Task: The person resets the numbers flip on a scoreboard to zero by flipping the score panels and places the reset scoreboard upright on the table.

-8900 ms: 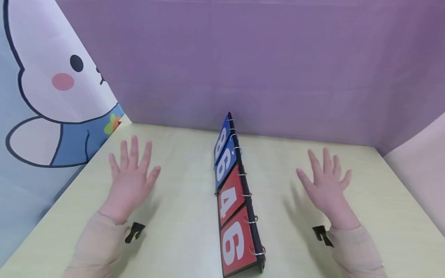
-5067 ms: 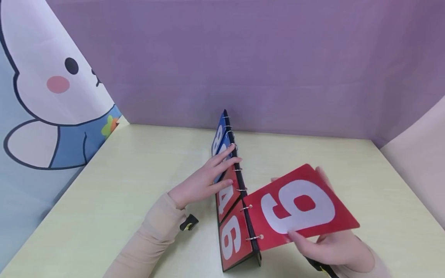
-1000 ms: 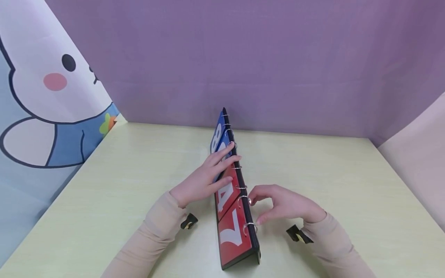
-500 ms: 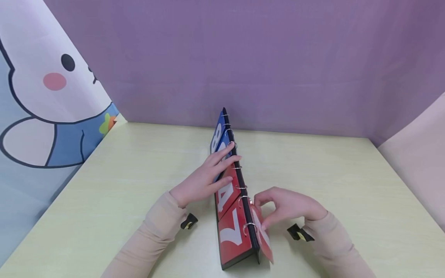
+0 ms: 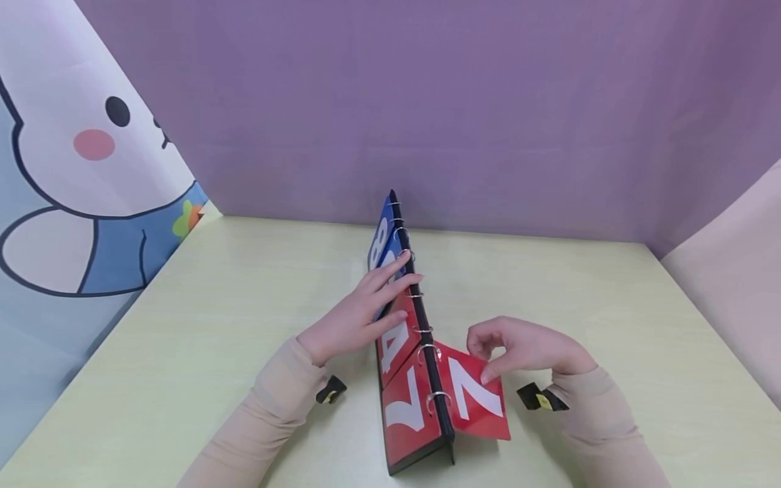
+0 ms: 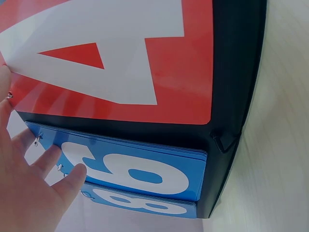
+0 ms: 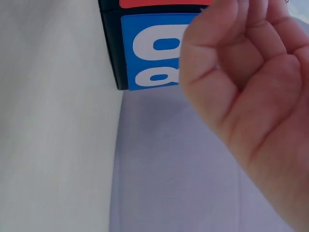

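Note:
A black tabletop flip scoreboard (image 5: 434,379) stands like a tent, its number cards hung on metal rings along the top edge. The left side shows a blue 8 card (image 5: 379,237), a blue card partly covered by my hand, a red 4 card (image 6: 169,77) and, nearest, a red 7 card (image 5: 409,413). My left hand (image 5: 356,315) rests on this side with fingers spread, fingertips at the top edge. On the right side my right hand (image 5: 527,346) pinches a lifted red number card (image 5: 472,393) by its outer part, between thumb and curled fingers.
A pale wooden table (image 5: 274,271) lies beneath, with a purple cloth backdrop (image 5: 427,115) behind it. A printed cartoon-animal cloth (image 5: 55,203) hangs on the left. Blue number cards (image 7: 157,50) show on the scoreboard's right side in the right wrist view.
From beside the top edge, my right hand has drawn a red card outward to the right. Earlier the nearest left-side card showed 6; now 7. Left hand stays in place lately.

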Tool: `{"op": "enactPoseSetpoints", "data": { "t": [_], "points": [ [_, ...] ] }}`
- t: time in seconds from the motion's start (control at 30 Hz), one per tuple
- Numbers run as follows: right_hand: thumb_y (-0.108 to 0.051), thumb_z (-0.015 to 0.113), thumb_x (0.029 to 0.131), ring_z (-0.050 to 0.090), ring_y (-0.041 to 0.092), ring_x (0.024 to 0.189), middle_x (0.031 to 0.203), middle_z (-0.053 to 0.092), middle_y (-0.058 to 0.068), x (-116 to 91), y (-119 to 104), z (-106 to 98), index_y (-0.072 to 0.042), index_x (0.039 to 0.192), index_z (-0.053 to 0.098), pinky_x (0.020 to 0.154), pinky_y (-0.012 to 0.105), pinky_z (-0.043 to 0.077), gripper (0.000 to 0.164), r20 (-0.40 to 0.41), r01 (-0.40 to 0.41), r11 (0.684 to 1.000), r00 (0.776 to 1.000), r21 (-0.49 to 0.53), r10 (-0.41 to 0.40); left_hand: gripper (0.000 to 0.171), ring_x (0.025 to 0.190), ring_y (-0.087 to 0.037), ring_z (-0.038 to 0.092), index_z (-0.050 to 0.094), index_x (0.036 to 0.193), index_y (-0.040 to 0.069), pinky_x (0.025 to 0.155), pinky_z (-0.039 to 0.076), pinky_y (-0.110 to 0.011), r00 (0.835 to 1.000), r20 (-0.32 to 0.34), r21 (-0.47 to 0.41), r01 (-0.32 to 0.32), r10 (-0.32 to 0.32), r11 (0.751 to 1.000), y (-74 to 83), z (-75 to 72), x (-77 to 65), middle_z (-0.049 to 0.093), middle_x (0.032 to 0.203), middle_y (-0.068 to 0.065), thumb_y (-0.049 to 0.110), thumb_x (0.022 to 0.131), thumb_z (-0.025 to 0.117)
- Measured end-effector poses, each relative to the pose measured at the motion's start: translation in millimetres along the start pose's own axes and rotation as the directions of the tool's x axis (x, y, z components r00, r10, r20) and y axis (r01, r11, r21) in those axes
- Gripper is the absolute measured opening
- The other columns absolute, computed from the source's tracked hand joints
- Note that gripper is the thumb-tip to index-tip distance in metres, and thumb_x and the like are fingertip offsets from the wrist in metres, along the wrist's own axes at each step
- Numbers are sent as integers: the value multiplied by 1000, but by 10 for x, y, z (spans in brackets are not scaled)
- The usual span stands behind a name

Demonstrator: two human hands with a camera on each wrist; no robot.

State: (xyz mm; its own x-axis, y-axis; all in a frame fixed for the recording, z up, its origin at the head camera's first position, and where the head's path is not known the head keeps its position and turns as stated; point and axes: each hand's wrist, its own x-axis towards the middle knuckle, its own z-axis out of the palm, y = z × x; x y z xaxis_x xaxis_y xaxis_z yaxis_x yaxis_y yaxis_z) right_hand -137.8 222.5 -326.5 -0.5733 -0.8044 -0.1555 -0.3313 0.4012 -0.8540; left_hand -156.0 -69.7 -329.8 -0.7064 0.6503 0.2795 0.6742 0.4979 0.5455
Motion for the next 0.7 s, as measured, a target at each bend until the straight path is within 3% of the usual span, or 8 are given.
{"op": "enactPoseSetpoints", "data": {
  "t": [0.2, 0.5, 0.6, 0.7],
  "points": [
    [-16, 75, 80, 58, 12, 70, 68, 54, 5, -3, -1, -4, -3, 76, 54, 67, 26, 51, 25, -27, 10, 1000, 1000, 8, -10, 56, 143, -29, 17, 34, 146, 26, 97, 48, -48, 1000, -3, 5, -8, 8, 1000, -8, 0, -3, 7, 160, 2, 33, 95, 56],
    [-13, 75, 79, 59, 6, 72, 65, 55, 16, -50, -46, -27, -1, 72, 49, 63, 23, 51, 29, -13, -19, 1000, 1000, 25, 19, 56, 143, -29, 16, 33, 146, 27, 96, 49, -47, 1000, 4, 2, 0, 0, 1000, 2, -8, -14, 6, 160, 3, 34, 95, 56],
    [-13, 74, 80, 62, 7, 76, 67, 60, 15, -65, -56, -34, -1, 70, 48, 63, 23, 52, 30, -9, -33, 999, 999, 19, 33, 56, 143, -29, 17, 33, 146, 27, 95, 49, -47, 1000, 5, 6, 1, -1, 1000, 1, -5, -15, 6, 160, 3, 34, 95, 56],
    [-12, 72, 82, 63, 10, 84, 82, 67, 12, -78, -58, -42, -2, 73, 51, 68, 27, 55, 25, -6, -21, 1000, 1000, 23, 22, 56, 143, -28, 16, 33, 146, 28, 95, 49, -46, 1000, 6, 2, 4, -4, 1000, -2, -1, -15, 6, 160, 3, 34, 95, 56]
  ]
}}
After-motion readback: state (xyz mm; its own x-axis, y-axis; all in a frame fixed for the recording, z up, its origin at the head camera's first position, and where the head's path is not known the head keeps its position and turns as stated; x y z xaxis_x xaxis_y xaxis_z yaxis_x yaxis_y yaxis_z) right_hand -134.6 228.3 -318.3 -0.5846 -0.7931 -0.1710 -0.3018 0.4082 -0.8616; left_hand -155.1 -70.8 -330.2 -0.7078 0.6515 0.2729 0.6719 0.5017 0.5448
